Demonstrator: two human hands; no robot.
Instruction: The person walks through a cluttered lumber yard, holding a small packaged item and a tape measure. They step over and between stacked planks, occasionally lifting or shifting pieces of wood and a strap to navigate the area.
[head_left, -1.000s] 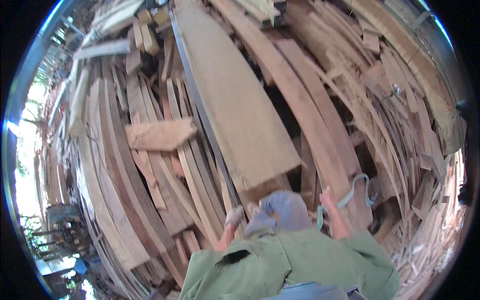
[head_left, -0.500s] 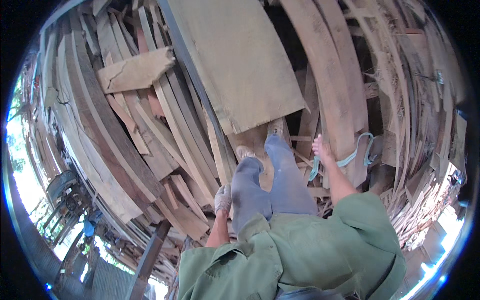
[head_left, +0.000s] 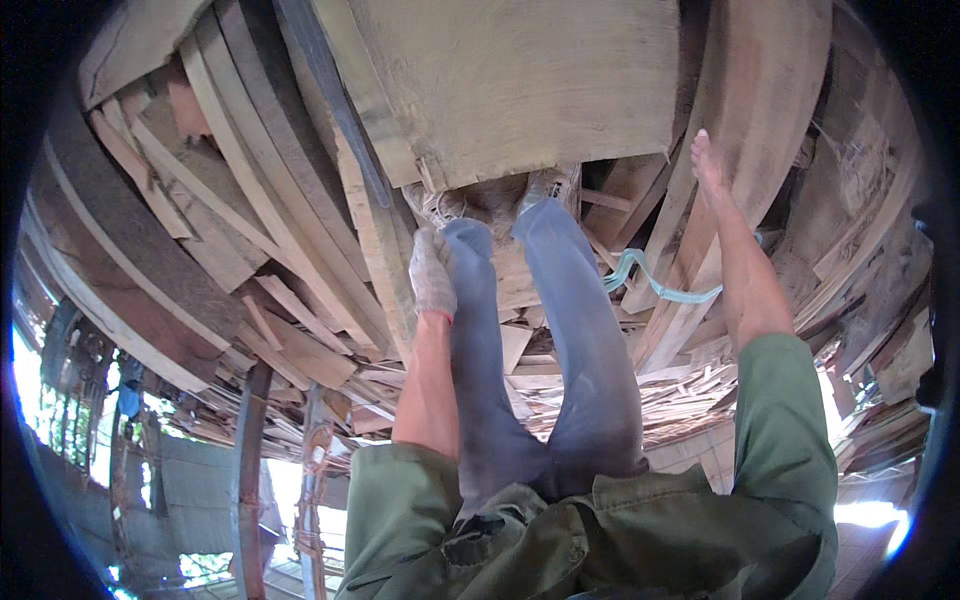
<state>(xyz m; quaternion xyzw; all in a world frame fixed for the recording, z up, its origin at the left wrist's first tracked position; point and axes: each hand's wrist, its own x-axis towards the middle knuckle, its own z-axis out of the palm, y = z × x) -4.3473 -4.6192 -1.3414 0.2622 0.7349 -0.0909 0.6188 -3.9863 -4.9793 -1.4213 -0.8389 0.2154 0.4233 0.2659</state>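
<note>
My left hand [head_left: 433, 272], in a pale knitted work glove, hangs beside my left knee with its fingers loosely stretched and nothing visible in them. Bare and reaching forward on the right, my right hand [head_left: 709, 165] holds its fingers out over a long curved-looking plank [head_left: 765, 110]; whether it touches the wood I cannot tell. A wide pale wooden board [head_left: 530, 85] lies in front of my shoes, its near edge rough. A light teal strap [head_left: 665, 292] trails over the wood between my right leg and right forearm, which hides part of it.
Long planks [head_left: 270, 190] are piled on the left, with a dark narrow beam [head_left: 335, 90] along the board's left side. Wood offcuts [head_left: 690, 400] lie scattered behind my legs. An upright post [head_left: 250, 470] stands at lower left near corrugated sheeting [head_left: 200, 500].
My view has tilted and come closer to the board. My right arm has stretched farther forward and right, away from the strap. The gloved left hand stays beside my leg.
</note>
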